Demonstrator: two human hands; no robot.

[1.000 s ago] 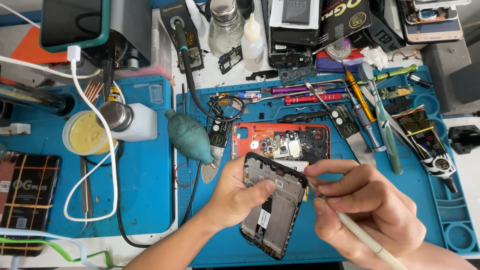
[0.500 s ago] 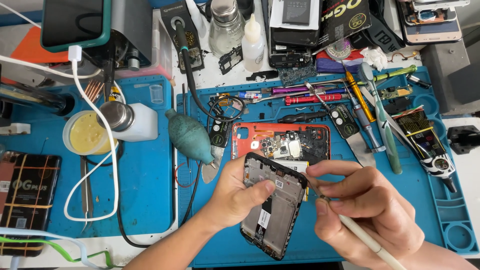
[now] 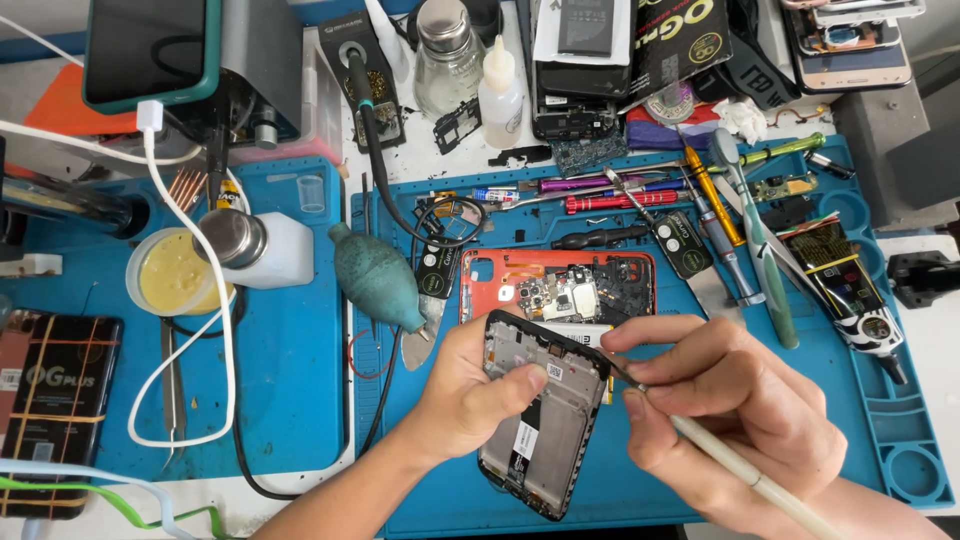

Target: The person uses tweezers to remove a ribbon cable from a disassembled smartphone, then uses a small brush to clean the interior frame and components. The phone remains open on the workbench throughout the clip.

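My left hand [image 3: 472, 394] grips a black phone frame [image 3: 543, 424] by its left edge, tilted over the blue repair mat [image 3: 640, 480], its bare inner side facing up. My right hand [image 3: 728, 416] pinches a thin white-handled tool [image 3: 742, 470], and the tool's dark tip touches the frame's upper right edge. Just behind the frame lies an opened red phone body [image 3: 556, 284] with its circuit board showing.
A teal rubber air blower [image 3: 375, 278] lies left of the red body. Screwdrivers, tweezers and a toothbrush [image 3: 757, 240] crowd the mat's far right. A round yellow paste tub [image 3: 173, 273], a white bottle, a white cable and a soldering station stand at the left.
My right hand has shifted slightly, with the tool's tip staying at the frame's upper right edge. The left hand and frame have barely moved.
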